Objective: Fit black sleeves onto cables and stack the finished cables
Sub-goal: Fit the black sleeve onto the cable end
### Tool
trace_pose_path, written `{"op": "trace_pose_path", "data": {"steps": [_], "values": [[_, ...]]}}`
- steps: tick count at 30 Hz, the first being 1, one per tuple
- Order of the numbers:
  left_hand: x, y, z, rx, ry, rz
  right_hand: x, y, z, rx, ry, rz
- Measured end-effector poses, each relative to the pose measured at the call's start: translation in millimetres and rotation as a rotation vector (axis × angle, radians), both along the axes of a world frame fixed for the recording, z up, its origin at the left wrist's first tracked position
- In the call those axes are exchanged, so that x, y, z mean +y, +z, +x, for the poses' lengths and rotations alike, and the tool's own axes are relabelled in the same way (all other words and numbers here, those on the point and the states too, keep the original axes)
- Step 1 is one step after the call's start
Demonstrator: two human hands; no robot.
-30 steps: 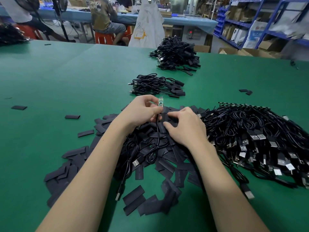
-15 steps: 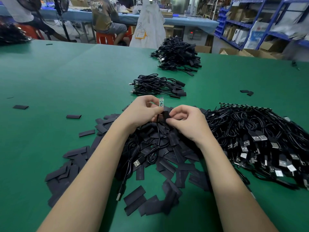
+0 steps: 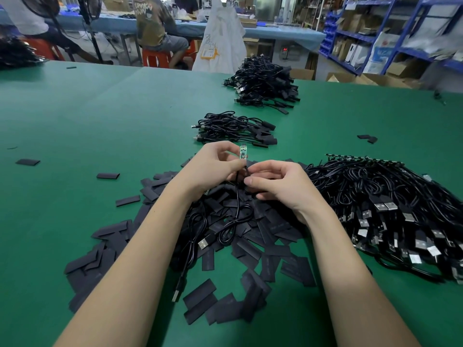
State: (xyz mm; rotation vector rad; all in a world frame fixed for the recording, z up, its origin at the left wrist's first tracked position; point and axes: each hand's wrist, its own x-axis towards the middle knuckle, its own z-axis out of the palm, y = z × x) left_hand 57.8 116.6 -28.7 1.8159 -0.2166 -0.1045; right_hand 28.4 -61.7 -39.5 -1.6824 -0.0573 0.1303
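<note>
A cable (image 3: 237,196) is pinched just below its green board (image 3: 243,152) by the left hand (image 3: 215,166), board end upright. A sleeve (image 3: 246,171) is gripped on the cable by the right hand (image 3: 278,186) — above the loose sleeve pile (image 3: 263,236). Finished cables (image 3: 233,128) are stacked beyond.

Green table (image 3: 100,116) bears sleeves (image 3: 250,236) (loose, flat) and cable heaps (image 3: 390,196).

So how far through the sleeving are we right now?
Done: two stacks of sleeved cables, the near stack and the far stack. In hand: the left hand pinches a cable by its bare green board, and the right hand holds a black sleeve just below it, not yet on. Left: the big pile of unsleeved cables and loose sleeves.
</note>
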Motion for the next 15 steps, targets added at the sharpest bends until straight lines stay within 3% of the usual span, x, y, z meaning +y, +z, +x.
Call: {"op": "trace_pose_path", "data": {"steps": [8, 12, 15], "values": [[-1.0, 0.0, -2.3, 0.045, -0.002, -0.123, -6.8, -0.6, 1.5, -0.05, -0.114, 0.015], [-2.4, 1.2, -2.9, 0.077, -0.052, -0.147, -5.2, 1.7, 2.7, -0.009, -0.17, 0.186], [-3.1, 2.5, -4.1, 0.186, -0.119, -0.333, -4.6, 5.9, 2.4, 0.042, -0.151, 0.391]]}}
